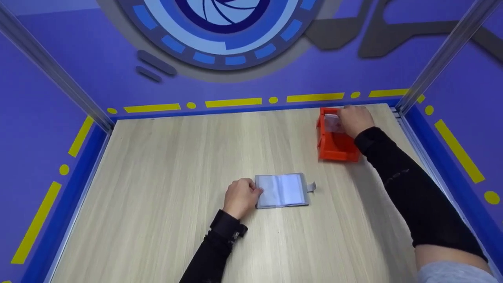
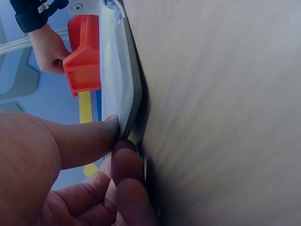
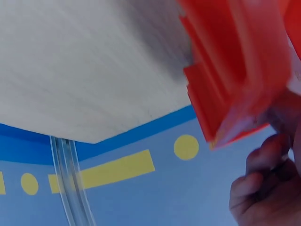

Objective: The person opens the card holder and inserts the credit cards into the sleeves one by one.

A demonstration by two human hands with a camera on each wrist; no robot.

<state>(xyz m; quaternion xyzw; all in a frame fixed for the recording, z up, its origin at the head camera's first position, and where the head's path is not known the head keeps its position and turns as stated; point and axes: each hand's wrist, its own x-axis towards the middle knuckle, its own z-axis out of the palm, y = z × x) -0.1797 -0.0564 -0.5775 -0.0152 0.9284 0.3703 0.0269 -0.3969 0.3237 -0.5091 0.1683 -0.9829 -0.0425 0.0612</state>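
A small grey card holder lies spread open on the table, showing clear plastic sleeves, its snap strap sticking out to the right. My left hand pinches its left cover edge between thumb and fingers; the left wrist view shows the thumb on top and the fingers below. Further back on the right stands a red plastic bin. My right hand is at its back right corner, fingers curled, and pinches a pale, pinkish card inside. The fingertips on the card are partly hidden.
The wooden table is bounded by blue panels with yellow marks at the back and sides. Metal posts stand at the back corners. The red bin is close to the back panel.
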